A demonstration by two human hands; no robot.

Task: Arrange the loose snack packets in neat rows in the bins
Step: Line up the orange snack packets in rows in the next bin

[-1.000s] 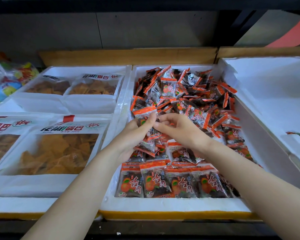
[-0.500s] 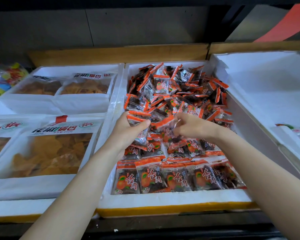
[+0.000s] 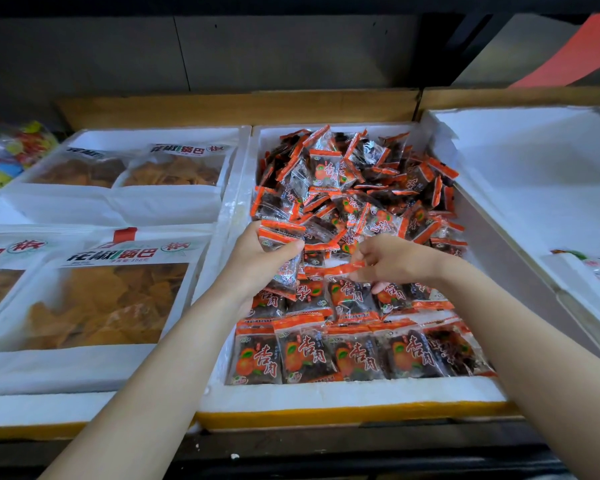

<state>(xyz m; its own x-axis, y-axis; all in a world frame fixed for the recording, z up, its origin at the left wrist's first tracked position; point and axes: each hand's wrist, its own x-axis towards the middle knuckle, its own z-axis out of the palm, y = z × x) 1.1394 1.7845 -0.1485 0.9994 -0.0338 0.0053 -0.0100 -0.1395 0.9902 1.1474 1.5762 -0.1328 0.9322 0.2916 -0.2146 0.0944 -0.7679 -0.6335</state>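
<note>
A white foam bin (image 3: 343,393) in the middle holds small orange-and-clear snack packets. A loose heap of packets (image 3: 354,188) fills its far half. Two neat rows of packets (image 3: 357,355) lie flat along the near edge. My left hand (image 3: 257,268) grips a small stack of packets (image 3: 281,244) upright at the bin's left side. My right hand (image 3: 392,261) pinches one packet (image 3: 350,292) by its orange top edge, just above the second row.
Large bags of orange chips (image 3: 115,292) fill the white bin on the left, with more bags (image 3: 174,171) behind. A white foam bin (image 3: 534,188) on the right shows mostly bare lining. Colourful packets (image 3: 11,150) sit at the far left. A wooden board (image 3: 243,105) runs behind.
My hands have drawn apart. The left hand now holds its stack upright at the left, and the right hand has lowered one packet toward the second row.
</note>
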